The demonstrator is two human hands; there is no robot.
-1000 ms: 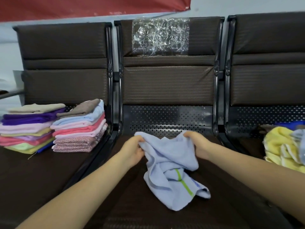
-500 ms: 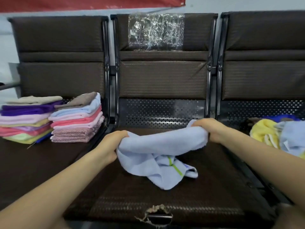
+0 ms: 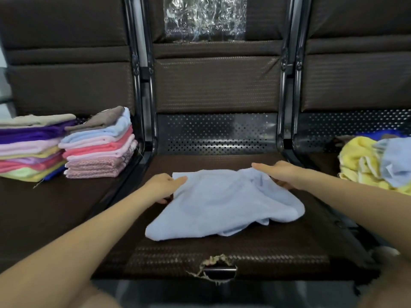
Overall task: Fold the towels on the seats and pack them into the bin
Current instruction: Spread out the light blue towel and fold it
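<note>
Light blue towel down on the middle seat, both hands on its far edge, fold not yet made.

The light blue towel (image 3: 222, 203) lies spread but rumpled on the middle seat (image 3: 222, 252), its right side bunched and tucked under itself. Progress looks well along: two stacks of folded towels (image 3: 66, 147) stand on the left seat, while a loose heap of unfolded towels (image 3: 375, 165), yellow and blue, waits on the right seat, so I judge a few are left, plus all the packing, since no bin is in view. The left hand (image 3: 165, 185) pinches the towel's far left corner, fingers curled around the edge. The right hand (image 3: 280, 174) lies over the far right part with fingers fairly straight on the cloth, thumb apparently beneath it. The hands are well apart, one at each end.
</note>
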